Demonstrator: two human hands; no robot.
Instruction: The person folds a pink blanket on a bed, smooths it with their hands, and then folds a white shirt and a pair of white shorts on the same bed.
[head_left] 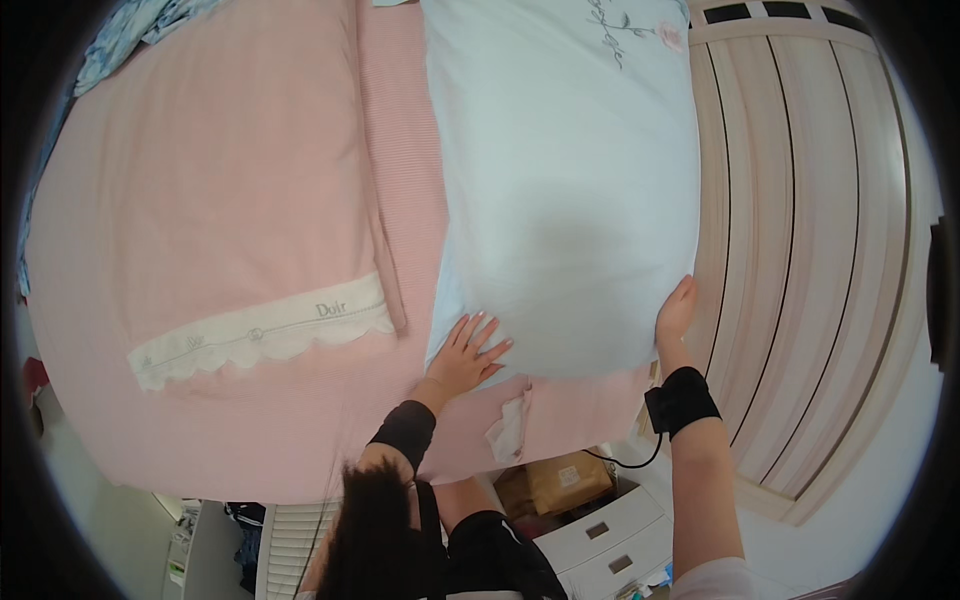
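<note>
A pale blue pillow lies lengthwise on the bed, with an embroidered rose near its far end. My left hand is open, fingers spread over the pillow's near left corner. At the near right edge, my right hand rests against the pillow's side. Its fingers look stretched out along that side, though they are partly hidden. Both wrists wear black bands, and a cable hangs from the right one. To the left lies a pink pillow with a white scalloped trim.
A pink sheet covers the bed. The slatted wooden headboard stands along the right. Near the front edge are a white drawer cabinet and a brown package. Bluish patterned fabric lies at the far left.
</note>
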